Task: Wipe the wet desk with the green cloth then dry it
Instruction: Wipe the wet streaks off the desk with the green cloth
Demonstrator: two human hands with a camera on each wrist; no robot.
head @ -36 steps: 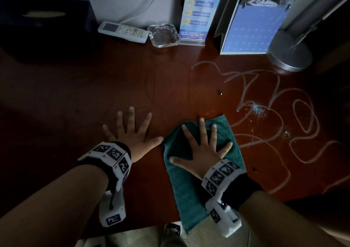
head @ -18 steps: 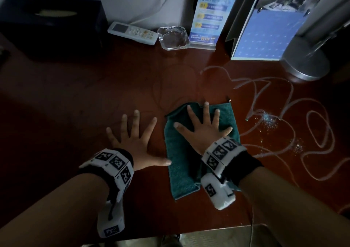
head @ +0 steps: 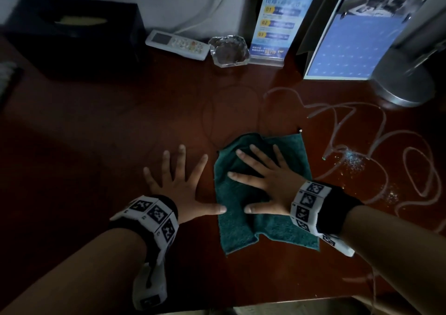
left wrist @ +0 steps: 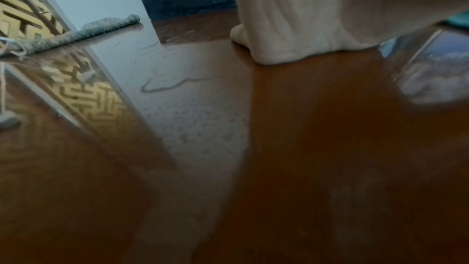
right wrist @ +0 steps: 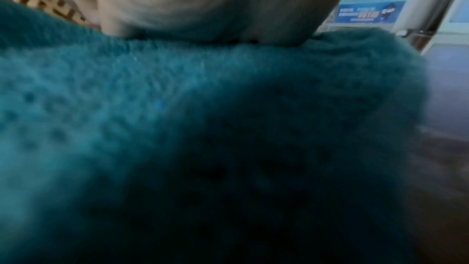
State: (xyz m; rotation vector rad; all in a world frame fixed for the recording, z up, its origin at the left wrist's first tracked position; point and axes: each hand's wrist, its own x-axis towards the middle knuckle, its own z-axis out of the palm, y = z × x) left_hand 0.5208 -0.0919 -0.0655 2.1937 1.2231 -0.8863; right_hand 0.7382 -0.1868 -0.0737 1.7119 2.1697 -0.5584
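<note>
On the desk (head: 120, 121), both hands' fingers spread flat; sign (head: 275, 24) numbered 01–03.

Green cloth (head: 246, 220) flat, rumpled, on dark wooden desk (head: 120, 131), wet trails (head: 376, 145) to its right

Right hand (head: 270, 181) lies flat on the cloth (head: 263, 225); left hand (head: 183, 184) flat on the desk (head: 96, 145) beside it.

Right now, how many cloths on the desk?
2. The green cloth lies mid-desk under the flat right hand. A grey cloth lies at the desk's far left, seen from the left wrist. More may be out of view.
</note>
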